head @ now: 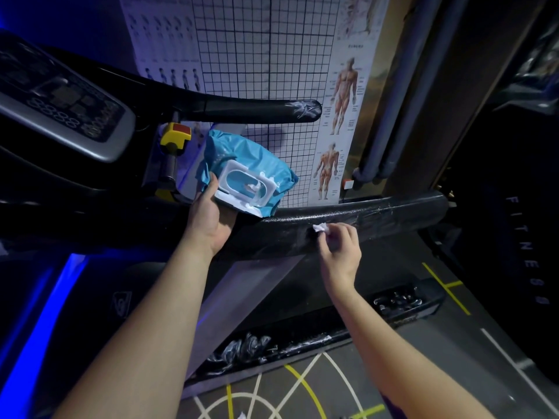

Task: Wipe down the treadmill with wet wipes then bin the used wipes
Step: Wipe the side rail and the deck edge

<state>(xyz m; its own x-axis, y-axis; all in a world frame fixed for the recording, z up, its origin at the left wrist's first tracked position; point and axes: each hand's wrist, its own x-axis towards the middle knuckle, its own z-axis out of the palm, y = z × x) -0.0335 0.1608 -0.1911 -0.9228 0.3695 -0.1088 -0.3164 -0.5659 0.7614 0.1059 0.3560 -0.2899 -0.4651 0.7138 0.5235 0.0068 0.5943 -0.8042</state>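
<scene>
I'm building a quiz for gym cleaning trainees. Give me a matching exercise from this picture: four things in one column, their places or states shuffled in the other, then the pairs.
1. wipes pack
2. crumpled wipe
3. yellow switch
4. anatomy poster

A. pinched by the right hand against the near handrail
B. on the wall
C. beside the console
D. gripped by the left hand

Pairs: 1-D, 2-A, 3-C, 4-B

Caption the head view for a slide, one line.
Right hand rubs a crumpled wet wipe on the treadmill's right handrail while the left hand holds the open blue wipes pack.
</scene>
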